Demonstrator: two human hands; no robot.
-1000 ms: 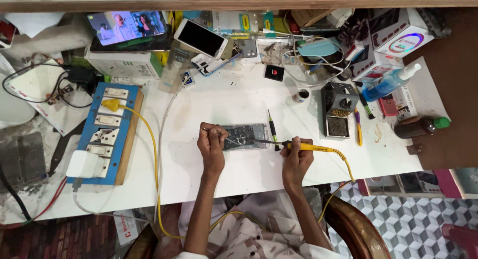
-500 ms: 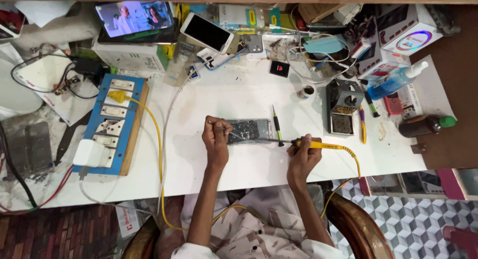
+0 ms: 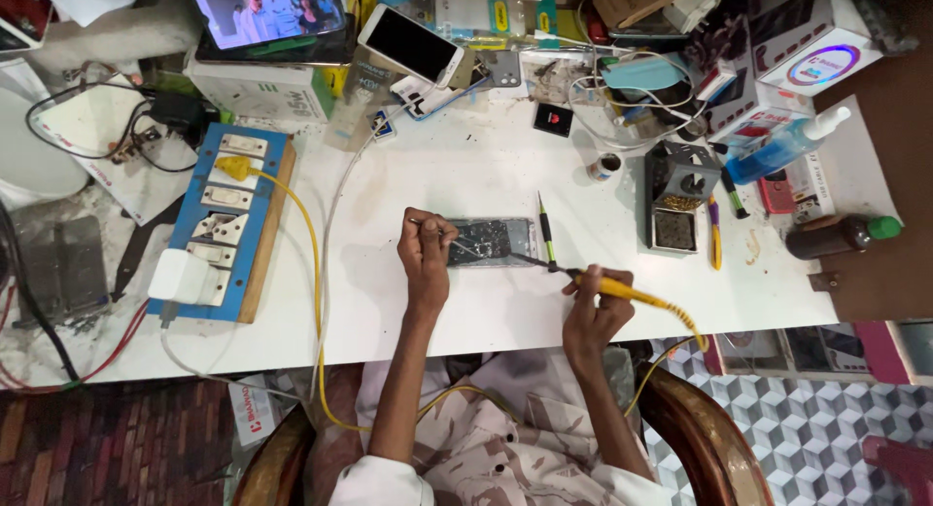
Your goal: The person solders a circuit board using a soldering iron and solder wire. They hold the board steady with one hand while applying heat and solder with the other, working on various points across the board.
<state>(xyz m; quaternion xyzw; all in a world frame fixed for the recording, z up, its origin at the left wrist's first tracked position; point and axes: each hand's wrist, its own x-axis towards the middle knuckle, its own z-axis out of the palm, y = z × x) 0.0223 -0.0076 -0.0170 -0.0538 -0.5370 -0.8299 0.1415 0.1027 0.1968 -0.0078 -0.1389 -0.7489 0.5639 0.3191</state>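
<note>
Left hand (image 3: pixel 425 256): I see it pinching tweezers (image 3: pixel 434 228) over the opened phone (image 3: pixel 491 242), mid-table.
Right hand (image 3: pixel 593 300): gripping the yellow soldering iron (image 3: pixel 622 290).
Boxes: white carton (image 3: pixel 812 39) top right; blue bottle (image 3: pixel 782 148) beside it.

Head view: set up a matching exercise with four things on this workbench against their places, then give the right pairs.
Things:
1. soldering iron
2. opened phone
3. spray bottle
4. power strip board

Places:
A. far left of the white table
B. in the right hand
C. under the left hand
D. far right, near the boxes

Pairs: 1-B, 2-C, 3-D, 4-A
</note>
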